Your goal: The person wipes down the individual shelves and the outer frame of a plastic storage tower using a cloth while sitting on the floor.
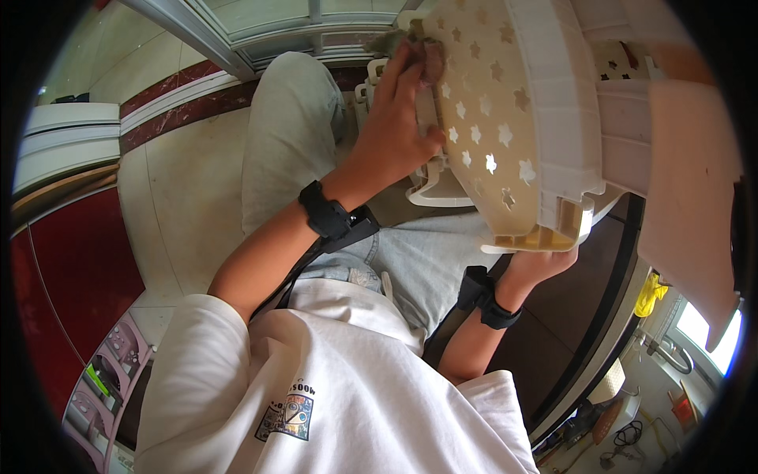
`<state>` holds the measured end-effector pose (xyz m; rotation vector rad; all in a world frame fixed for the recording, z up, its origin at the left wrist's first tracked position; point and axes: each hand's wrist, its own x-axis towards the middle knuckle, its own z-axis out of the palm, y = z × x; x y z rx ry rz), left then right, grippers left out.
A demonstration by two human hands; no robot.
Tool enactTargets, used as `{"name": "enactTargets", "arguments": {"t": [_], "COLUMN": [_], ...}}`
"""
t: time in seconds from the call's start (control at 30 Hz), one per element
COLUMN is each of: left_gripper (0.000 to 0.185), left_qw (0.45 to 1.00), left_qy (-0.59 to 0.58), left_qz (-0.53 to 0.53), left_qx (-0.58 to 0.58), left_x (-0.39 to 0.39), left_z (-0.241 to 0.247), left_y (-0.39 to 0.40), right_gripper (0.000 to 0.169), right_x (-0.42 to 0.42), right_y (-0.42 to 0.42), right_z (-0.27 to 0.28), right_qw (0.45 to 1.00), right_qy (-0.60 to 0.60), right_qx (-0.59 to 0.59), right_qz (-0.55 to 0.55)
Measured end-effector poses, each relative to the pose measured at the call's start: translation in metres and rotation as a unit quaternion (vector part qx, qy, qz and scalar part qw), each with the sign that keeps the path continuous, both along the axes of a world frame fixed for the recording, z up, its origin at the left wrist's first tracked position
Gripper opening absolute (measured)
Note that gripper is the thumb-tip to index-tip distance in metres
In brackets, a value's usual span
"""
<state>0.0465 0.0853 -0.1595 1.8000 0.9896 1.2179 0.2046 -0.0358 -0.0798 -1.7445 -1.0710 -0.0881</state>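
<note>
A cream plastic storage rack (521, 136) with small shaped cutouts stands tilted on its side before me, its perforated face turned towards the left. My left hand (402, 109) presses a bunched cloth (431, 62), pinkish and grey-green, to the upper left edge of that face. The thumb rests lower on the same edge. Below the rack's lower corner, my right hand (543, 265) grips the rim from beneath; its fingertips are hidden behind the plastic. A curved white plastic handle or foot (441, 192) juts out under the left hand.
My bent knee (293, 89) is left of the rack. A glass sliding door (272, 29) is ahead, a red cabinet (83, 249) and pink rack (112, 379) at left. On the right are a dark panel (556, 332), a faucet (663, 349), a yellow cloth-like item (650, 294) and cables (628, 435).
</note>
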Motion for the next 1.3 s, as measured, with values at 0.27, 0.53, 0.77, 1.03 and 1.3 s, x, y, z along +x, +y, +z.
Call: {"name": "enactTargets", "arguments": {"t": [0.27, 0.53, 0.77, 1.03, 1.3], "left_gripper": [0.075, 0.066, 0.052, 0.033, 0.020], "left_qw": [0.973, 0.972, 0.980, 0.986, 0.964], "left_qy": [-0.156, -0.114, -0.100, -0.073, 0.105], "left_qz": [-0.156, -0.180, -0.153, -0.133, -0.044], "left_qx": [-0.074, -0.102, -0.072, -0.064, 0.242], "left_x": [-0.018, -0.039, -0.040, -0.042, -0.032], "left_z": [-0.020, -0.011, -0.012, -0.010, -0.015], "left_y": [0.015, 0.026, 0.027, 0.030, 0.054], "right_gripper": [0.027, 0.026, 0.025, 0.025, 0.025], "right_x": [0.003, 0.002, 0.004, 0.005, 0.003], "right_y": [0.000, 0.001, -0.002, -0.002, -0.001], "right_z": [-0.002, -0.003, -0.005, -0.005, -0.005], "right_qw": [1.000, 0.999, 0.999, 0.999, 0.999], "right_qy": [0.004, 0.015, 0.025, 0.016, 0.019], "right_qx": [0.006, 0.017, 0.018, 0.015, 0.008], "right_qz": [-0.011, -0.025, -0.027, -0.034, -0.033]}}
